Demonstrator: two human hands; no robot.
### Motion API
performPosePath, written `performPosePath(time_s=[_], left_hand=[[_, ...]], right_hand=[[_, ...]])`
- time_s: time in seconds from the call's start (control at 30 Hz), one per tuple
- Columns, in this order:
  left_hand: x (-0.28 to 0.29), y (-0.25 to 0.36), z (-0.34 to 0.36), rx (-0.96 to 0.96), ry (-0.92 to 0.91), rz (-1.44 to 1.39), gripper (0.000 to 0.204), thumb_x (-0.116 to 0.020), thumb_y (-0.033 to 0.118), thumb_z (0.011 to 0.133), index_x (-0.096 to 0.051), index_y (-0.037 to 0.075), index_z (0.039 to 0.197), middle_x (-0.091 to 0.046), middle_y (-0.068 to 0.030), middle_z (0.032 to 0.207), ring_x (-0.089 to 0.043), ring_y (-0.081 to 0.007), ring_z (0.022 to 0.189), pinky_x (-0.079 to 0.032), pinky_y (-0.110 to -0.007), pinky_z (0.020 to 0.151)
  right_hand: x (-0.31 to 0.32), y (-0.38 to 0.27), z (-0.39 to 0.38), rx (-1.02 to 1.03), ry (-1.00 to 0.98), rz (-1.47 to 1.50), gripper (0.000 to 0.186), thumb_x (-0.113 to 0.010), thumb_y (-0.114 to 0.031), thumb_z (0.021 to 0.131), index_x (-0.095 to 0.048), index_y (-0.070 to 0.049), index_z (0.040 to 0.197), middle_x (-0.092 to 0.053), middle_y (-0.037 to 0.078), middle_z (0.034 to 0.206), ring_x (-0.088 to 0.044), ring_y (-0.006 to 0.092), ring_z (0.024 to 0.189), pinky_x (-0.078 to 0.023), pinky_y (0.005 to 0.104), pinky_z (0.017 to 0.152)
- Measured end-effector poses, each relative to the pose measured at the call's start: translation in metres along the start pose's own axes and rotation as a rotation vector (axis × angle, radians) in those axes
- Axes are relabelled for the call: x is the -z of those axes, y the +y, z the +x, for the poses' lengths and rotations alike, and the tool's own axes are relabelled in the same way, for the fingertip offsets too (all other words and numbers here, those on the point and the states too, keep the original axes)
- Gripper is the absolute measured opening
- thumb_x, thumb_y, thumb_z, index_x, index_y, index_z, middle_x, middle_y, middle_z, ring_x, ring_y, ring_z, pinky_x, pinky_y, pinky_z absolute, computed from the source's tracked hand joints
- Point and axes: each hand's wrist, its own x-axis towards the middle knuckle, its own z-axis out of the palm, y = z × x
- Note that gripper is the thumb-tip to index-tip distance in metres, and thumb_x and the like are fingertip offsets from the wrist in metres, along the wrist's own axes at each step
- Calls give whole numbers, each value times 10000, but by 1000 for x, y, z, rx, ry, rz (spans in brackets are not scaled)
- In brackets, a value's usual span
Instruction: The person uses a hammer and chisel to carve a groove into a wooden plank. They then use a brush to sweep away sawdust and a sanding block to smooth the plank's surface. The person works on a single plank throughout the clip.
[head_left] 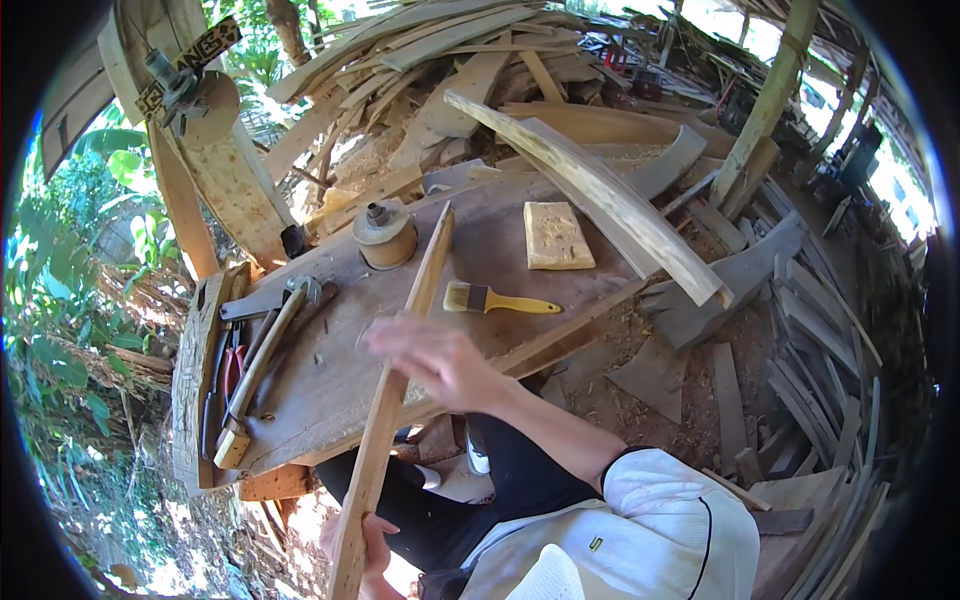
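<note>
A long narrow wooden strip (pixel 415 300) slants from my lap up across a brown workbench (pixel 330 370). My left hand (pixel 372 545) is closed around its near end, low in the view. Over the strip's middle is my right hand (pixel 440 360), slightly blurred, fingers stretched out flat; whether they touch the wood I cannot tell. A paintbrush (pixel 500 299) with a yellow handle lies on the bench beyond this hand. Right of the strip's far end sits a pale wooden block (pixel 557 236). To its left stands a round wooden piece with a metal stub (pixel 384 236).
Along the bench's left side lie a wooden-handled hammer (pixel 265 370) and red-handled pliers (pixel 232 368). A long rough pole (pixel 600 195) juts over the far right corner. Scrap boards (pixel 460 60) are heaped behind; more offcuts (pixel 820 350) litter the ground at right.
</note>
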Motion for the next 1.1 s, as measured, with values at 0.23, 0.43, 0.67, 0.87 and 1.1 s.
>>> performPosePath(time_s=[0.23,0.43,0.67,0.87,1.1], left_hand=[[-15,17,3,187,73,-74,607,-519,410,1102,-633,125,579,-576,23,518,-558,-186,595,-456,-364,682],[-27,12,6,133,39,-36,506,-582,263,1054,-644,129,570,-630,20,499,-572,-178,455,-470,-326,543],[-37,5,-2,288,39,-182,565,-540,317,1091,-707,61,616,-646,-22,502,-595,-186,445,-494,-323,541],[-30,7,0,375,-31,-265,600,-469,308,1130,-710,55,641,-669,-27,554,-625,-162,545,-517,-324,646],[-34,10,6,489,-40,-391,695,-387,383,1156,-696,68,619,-664,-24,565,-625,-130,657,-494,-311,798]], right_hand=[[6,-18,8,181,-141,-25,304,-694,-158,997,-709,-68,1287,-703,113,1355,-647,321,1288,-459,471,1183],[8,-10,11,174,-128,-86,314,-670,-103,999,-697,-70,1310,-675,88,1420,-618,291,1350,-466,488,1182],[-6,6,-2,28,-31,-98,346,-672,-169,1008,-696,-118,1349,-651,79,1463,-575,294,1403,-440,494,1206],[-8,9,-4,96,-81,108,344,-679,-117,994,-698,-116,1338,-658,69,1455,-591,297,1387,-430,483,1216],[-13,15,-2,162,-130,-84,322,-694,-47,968,-715,-67,1289,-715,95,1354,-618,309,1352,-455,475,1190]])
